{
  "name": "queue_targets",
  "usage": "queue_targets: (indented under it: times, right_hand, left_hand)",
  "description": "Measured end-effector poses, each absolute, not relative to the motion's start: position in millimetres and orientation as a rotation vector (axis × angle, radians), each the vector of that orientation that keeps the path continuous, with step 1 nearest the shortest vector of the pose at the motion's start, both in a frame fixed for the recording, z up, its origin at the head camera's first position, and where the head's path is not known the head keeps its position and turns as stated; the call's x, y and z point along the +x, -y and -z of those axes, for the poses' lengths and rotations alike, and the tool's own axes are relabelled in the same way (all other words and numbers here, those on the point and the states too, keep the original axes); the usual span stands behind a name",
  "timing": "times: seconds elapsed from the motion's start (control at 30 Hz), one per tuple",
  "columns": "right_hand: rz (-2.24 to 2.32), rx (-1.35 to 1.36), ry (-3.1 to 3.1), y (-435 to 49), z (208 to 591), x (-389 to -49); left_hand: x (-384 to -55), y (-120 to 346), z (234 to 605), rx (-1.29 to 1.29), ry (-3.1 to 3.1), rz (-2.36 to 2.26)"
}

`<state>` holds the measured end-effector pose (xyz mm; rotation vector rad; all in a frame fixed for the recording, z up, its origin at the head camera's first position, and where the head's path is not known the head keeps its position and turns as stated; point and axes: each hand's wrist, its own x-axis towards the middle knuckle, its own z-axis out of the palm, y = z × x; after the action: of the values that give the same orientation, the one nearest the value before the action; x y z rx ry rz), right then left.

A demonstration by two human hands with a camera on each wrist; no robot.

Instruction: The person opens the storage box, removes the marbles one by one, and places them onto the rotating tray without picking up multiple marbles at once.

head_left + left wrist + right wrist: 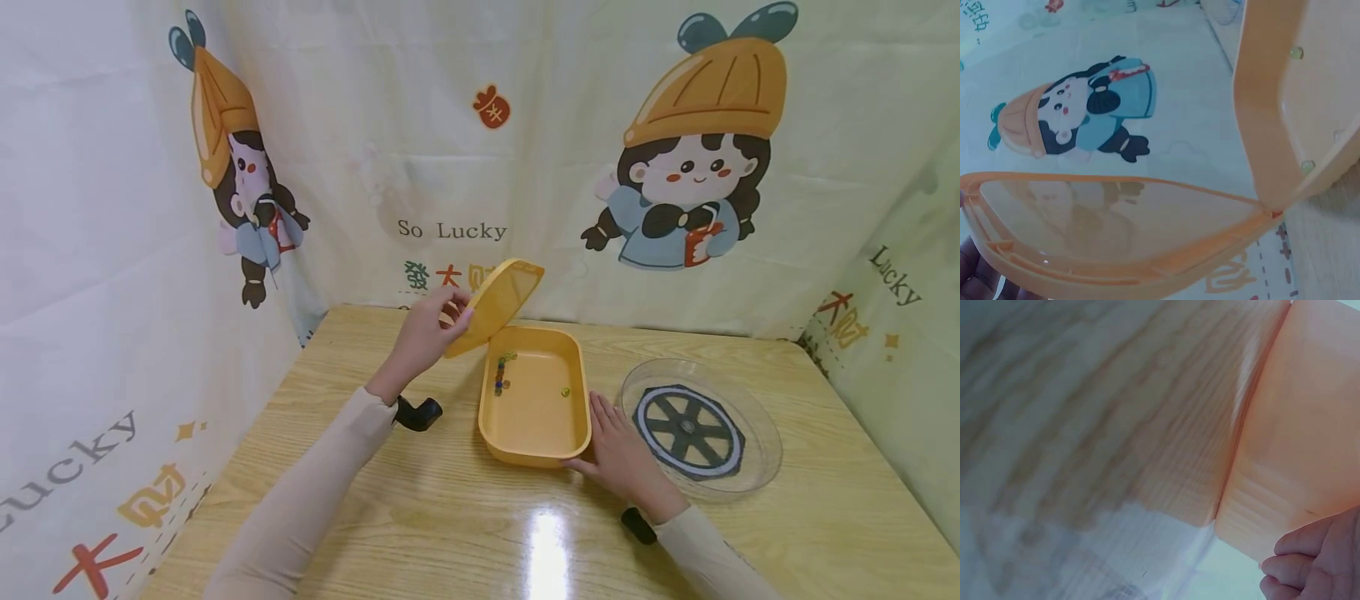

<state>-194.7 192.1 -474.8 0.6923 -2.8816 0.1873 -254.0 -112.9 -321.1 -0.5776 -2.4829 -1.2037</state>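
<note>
"Where's the left one?"

"From my end of the link, I have the left hand (423,329) pinching the rim of the yellow lid (501,307) between thumb and fingers. The lid stands at a slant, its lower end meeting the box (534,425) near the far left corner."

"And the box itself?"

"Upright on the wooden table (435,517), between the two hands. I can see into it: a small cluster of coloured marbles (500,372) lies along the left wall, towards the far end, and one yellow-green marble (566,392) sits apart, near the right wall."

"What about the right?"

"I've got the right hand (626,454) resting against the box at its near right corner, fingers laid along the right side and thumb by the near edge. No pinch there; it just presses the outside. (My right wrist view shows only part of those fingers, low in the corner, beside the box wall.)"

"Anything near that hand?"

"Just beside it, on the right, I see a clear round dish (759,429) with a dark spoked wheel shape (687,427) in its middle. I can't tell whether that shape is printed or a separate piece."

"Behind the table?"

"Pale cloth (547,192) with cartoon figures (686,167)."
</note>
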Motion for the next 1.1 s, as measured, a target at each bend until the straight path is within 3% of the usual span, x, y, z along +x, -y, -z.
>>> queue_targets:
  times: [0.63,1.1]
  right_hand:
    - [-0.178,0.691,2.886,-191.7,477.0,-197.9]
    - [-0.211,0.683,2.9,-189.7,476.6,-199.2]
  left_hand:
    - [-266.3,169.4,341.2,-0.17,2.273,1.768]
    - [-253.9,199.1,375.1,0.197,1.96,2.153]
